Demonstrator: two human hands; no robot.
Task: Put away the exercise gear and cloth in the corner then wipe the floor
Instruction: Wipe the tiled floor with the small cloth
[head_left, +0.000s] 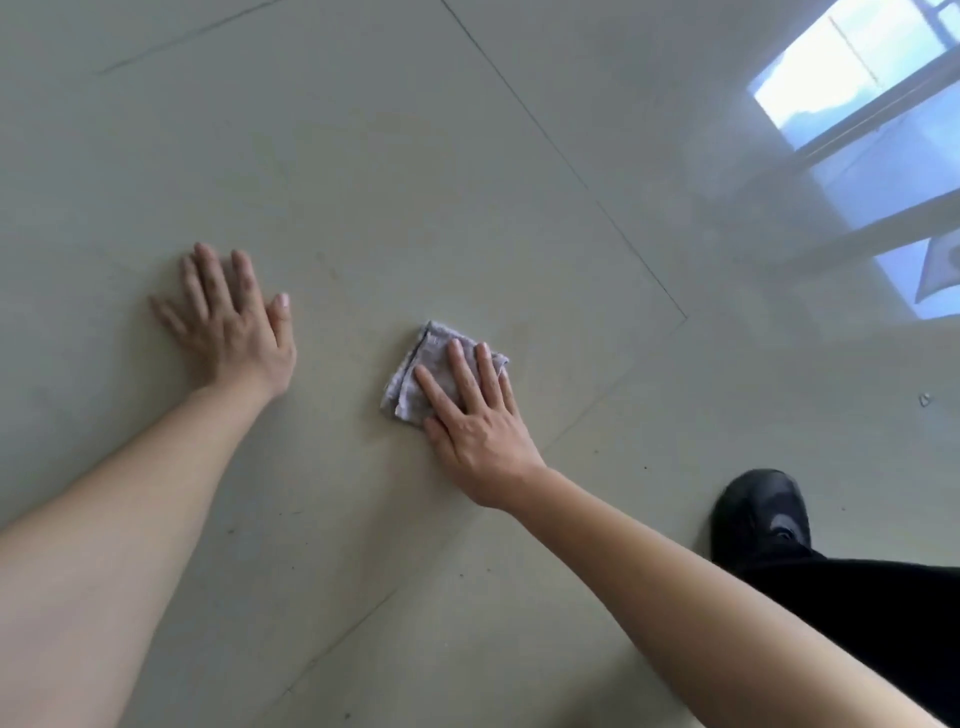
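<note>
1. We see a pale, glossy tiled floor (363, 156) with thin dark grout lines crossing it at angles; a bright window reflection (857, 104) lies on the tiles at the upper right.
2. Small dark specks dot the floor in the lower half of the view, and a tiny pale scrap (924, 399) sits on the tiles at the right edge.
3. Our left hand (234, 327) is planted palm-down on the bare floor, fingers (208, 275) spread flat and holding nothing, with the forearm running back to the lower left corner.
4. Our right hand (478, 415) presses palm-down on a folded grey cloth (415, 374), fingers extended and slightly splayed over its top, not curled around it.
5. The cloth lies flat on the floor near the centre of the view, well apart from the left hand, its far and left edges showing beyond the fingertips.
6. A black shoe (761, 512) and dark trouser leg (883, 623) stand on the floor at the lower right, beside the right forearm.
</note>
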